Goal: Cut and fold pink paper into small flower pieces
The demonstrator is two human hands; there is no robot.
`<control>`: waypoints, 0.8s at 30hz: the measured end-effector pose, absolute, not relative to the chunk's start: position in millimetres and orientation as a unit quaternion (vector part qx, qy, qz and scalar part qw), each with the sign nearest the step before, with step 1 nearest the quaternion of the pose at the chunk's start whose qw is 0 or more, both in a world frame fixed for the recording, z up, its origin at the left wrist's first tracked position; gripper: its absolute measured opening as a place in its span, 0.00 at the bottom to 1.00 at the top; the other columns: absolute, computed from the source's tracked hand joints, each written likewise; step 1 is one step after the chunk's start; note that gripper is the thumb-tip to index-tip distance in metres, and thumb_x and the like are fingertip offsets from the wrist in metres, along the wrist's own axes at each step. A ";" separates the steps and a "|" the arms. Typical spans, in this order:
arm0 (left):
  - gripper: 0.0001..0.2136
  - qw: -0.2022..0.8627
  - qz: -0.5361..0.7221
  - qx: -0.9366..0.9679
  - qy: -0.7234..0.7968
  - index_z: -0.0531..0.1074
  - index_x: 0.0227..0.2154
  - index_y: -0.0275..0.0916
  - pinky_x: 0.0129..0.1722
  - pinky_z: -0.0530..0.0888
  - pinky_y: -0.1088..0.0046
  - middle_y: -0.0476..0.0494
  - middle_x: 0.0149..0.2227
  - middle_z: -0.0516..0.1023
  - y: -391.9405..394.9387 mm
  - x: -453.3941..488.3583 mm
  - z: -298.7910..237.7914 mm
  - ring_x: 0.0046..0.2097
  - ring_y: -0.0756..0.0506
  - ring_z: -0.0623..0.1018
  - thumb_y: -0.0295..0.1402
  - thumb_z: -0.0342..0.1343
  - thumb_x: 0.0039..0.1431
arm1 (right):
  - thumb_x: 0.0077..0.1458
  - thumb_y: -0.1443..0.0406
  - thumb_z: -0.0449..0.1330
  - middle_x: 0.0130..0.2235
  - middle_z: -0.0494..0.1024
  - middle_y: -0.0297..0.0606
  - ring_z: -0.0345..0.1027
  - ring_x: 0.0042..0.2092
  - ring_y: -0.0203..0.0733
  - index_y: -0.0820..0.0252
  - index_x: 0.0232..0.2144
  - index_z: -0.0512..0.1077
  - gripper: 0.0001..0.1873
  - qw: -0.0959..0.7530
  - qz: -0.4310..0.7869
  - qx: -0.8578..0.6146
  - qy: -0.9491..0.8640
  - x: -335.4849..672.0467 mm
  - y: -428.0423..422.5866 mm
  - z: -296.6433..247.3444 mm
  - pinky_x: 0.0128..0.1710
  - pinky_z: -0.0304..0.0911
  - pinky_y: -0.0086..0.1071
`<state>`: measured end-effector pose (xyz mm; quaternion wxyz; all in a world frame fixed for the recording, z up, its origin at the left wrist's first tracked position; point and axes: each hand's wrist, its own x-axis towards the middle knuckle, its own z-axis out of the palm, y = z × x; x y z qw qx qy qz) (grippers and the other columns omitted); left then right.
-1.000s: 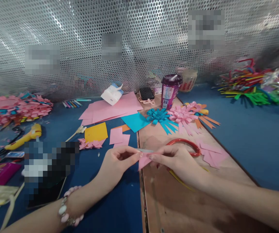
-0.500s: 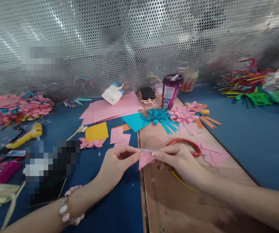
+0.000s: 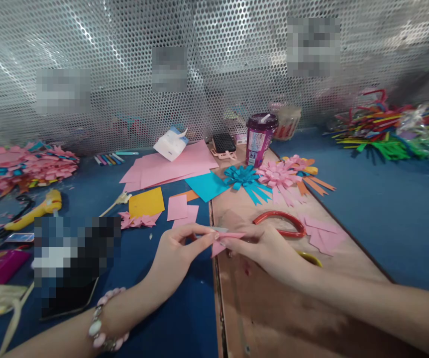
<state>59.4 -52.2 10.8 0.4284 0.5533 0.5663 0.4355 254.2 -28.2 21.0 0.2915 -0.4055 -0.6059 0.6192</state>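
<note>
My left hand (image 3: pixel 179 251) and my right hand (image 3: pixel 265 248) meet over the table's middle seam, both pinching a small folded pink paper piece (image 3: pixel 224 238). The fingertips of each hand press its edges. Red-handled scissors (image 3: pixel 281 223) lie just beyond my right hand on the brown board (image 3: pixel 274 308). A pile of cut pink pieces (image 3: pixel 324 236) sits to the right of the scissors. Two small pink squares (image 3: pixel 182 211) lie on the blue cloth just beyond my left hand.
Finished paper flowers, teal (image 3: pixel 244 179) and pink (image 3: pixel 279 176), lie beyond the scissors. A purple cup (image 3: pixel 259 139), phone (image 3: pixel 224 143), pink sheets (image 3: pixel 169 169), yellow sheet (image 3: pixel 147 202) stand further back. A glue gun (image 3: pixel 35 211) lies left. A perforated metal wall (image 3: pixel 214 64) bounds the back.
The pink piece has been folded flatter between my fingers and both hands shifted slightly toward me. The scissors' handle and a yellow loop now show more beside my right hand.
</note>
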 end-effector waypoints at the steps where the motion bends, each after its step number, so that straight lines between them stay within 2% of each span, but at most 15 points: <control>1: 0.07 0.431 0.437 0.552 0.565 0.80 0.29 0.44 0.38 0.70 0.75 0.49 0.33 0.81 -52.4 59.8 10.6 0.36 0.48 0.75 0.40 0.63 0.51 | 0.52 0.55 0.62 0.23 0.70 0.32 0.61 0.19 0.29 0.63 0.32 0.80 0.16 0.287 0.612 -0.415 -0.609 253.8 -28.3 21.4 0.18 0.60 0.24; 5: 0.06 0.439 0.444 0.548 0.557 0.80 0.29 0.43 0.39 0.70 0.74 0.48 0.34 0.82 -52.5 60.9 11.4 0.37 0.47 0.76 0.39 0.63 0.51 | 0.53 0.55 0.62 0.21 0.68 0.32 0.59 0.18 0.28 0.65 0.29 0.80 0.17 0.280 0.587 -0.443 -0.617 252.2 -29.4 22.8 0.17 0.56 0.24; 10: 0.06 0.440 0.453 0.544 0.553 0.80 0.29 0.44 0.39 0.71 0.75 0.49 0.33 0.82 -52.7 61.3 12.9 0.36 0.48 0.77 0.39 0.63 0.51 | 0.52 0.53 0.62 0.26 0.72 0.33 0.60 0.17 0.28 0.62 0.37 0.80 0.18 0.261 0.621 -0.421 -0.607 251.8 -28.7 21.1 0.16 0.61 0.25; 13: 0.05 0.436 0.454 0.545 0.555 0.81 0.29 0.44 0.39 0.71 0.76 0.50 0.33 0.82 -54.3 62.2 14.1 0.36 0.48 0.77 0.38 0.64 0.50 | 0.52 0.53 0.63 0.27 0.73 0.33 0.61 0.19 0.28 0.60 0.36 0.81 0.18 0.248 0.626 -0.392 -0.627 252.5 -28.1 20.5 0.18 0.64 0.25; 17: 0.05 0.436 0.450 0.551 0.551 0.81 0.28 0.44 0.41 0.72 0.76 0.50 0.33 0.82 -56.2 63.5 15.3 0.37 0.48 0.78 0.38 0.64 0.50 | 0.54 0.53 0.61 0.28 0.75 0.35 0.61 0.19 0.27 0.61 0.35 0.81 0.18 0.242 0.616 -0.395 -0.637 253.2 -28.5 21.7 0.18 0.62 0.24; 20: 0.04 0.435 0.459 0.549 0.546 0.81 0.28 0.43 0.41 0.73 0.75 0.49 0.33 0.82 -55.8 64.0 15.1 0.37 0.48 0.78 0.37 0.64 0.50 | 0.53 0.54 0.61 0.24 0.73 0.32 0.61 0.18 0.28 0.62 0.34 0.80 0.17 0.228 0.622 -0.397 -0.635 252.9 -28.9 21.8 0.17 0.59 0.23; 24: 0.04 0.426 0.465 0.553 0.544 0.80 0.28 0.43 0.42 0.73 0.75 0.49 0.33 0.82 -54.6 65.2 15.3 0.37 0.48 0.79 0.35 0.64 0.50 | 0.53 0.54 0.62 0.17 0.65 0.28 0.58 0.18 0.28 0.63 0.29 0.78 0.17 0.207 0.602 -0.409 -0.654 252.7 -29.8 21.1 0.16 0.53 0.22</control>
